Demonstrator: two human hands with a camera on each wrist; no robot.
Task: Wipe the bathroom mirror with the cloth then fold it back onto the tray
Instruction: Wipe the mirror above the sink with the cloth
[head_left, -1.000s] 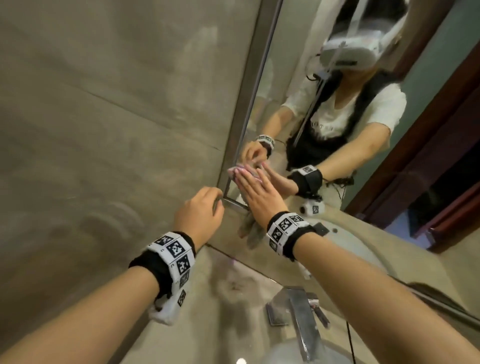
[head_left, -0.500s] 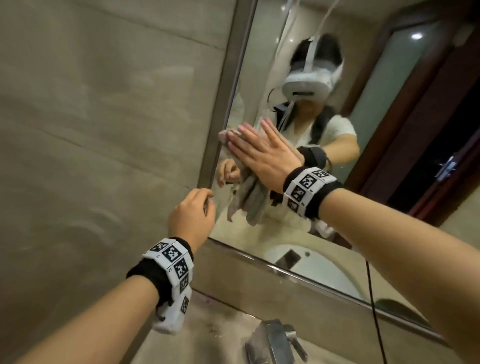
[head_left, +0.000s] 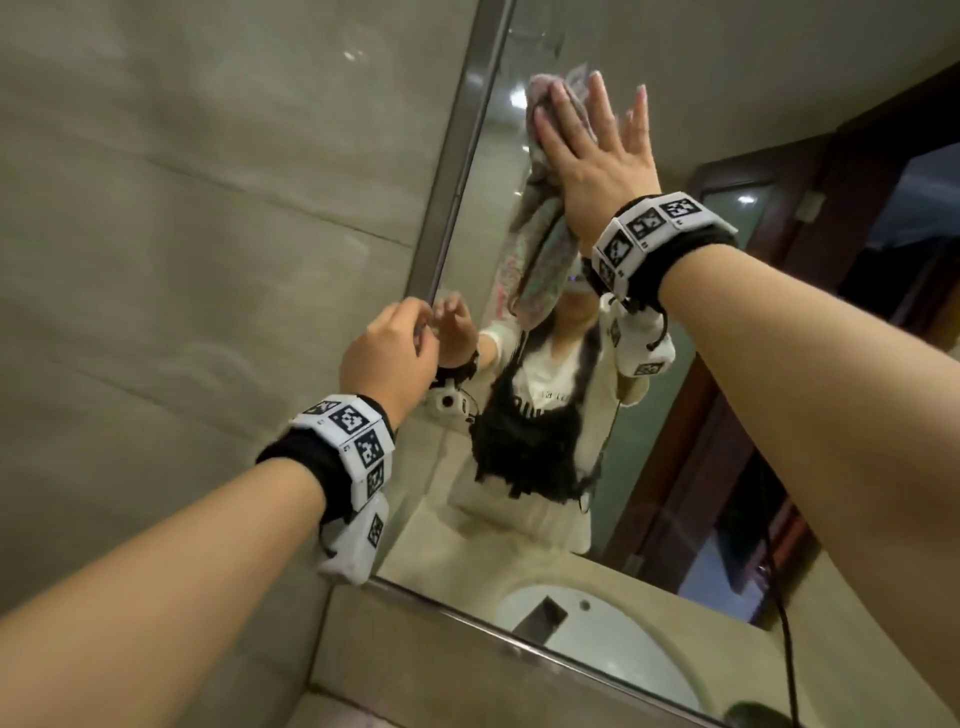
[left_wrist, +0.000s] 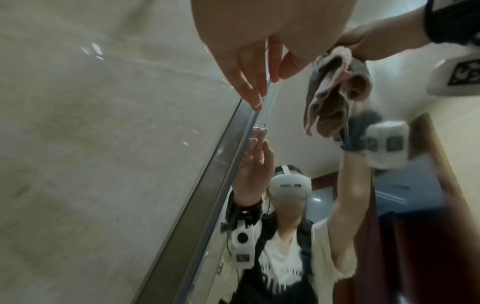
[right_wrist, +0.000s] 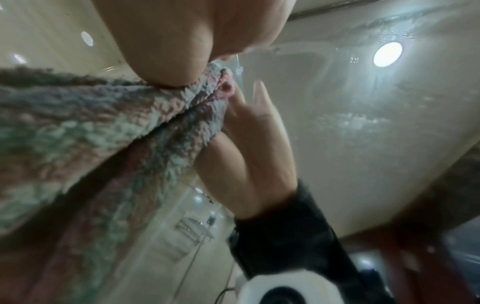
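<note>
Open glass to my right, metal frame and stone wall hemming the left.

My right hand (head_left: 597, 150) is flat on the pink-and-grey terry cloth (head_left: 540, 244), high on the frameless-looking glass mirror (head_left: 675, 78); above, right of and below it I see bare glass to sweep. The brushed metal mirror frame (head_left: 457, 171) stands just left of the cloth, backed by the beige stone wall (head_left: 208, 234). My left hand (head_left: 389, 353) rests its fingertips at that frame, blocking the lower-left corner.
</note>
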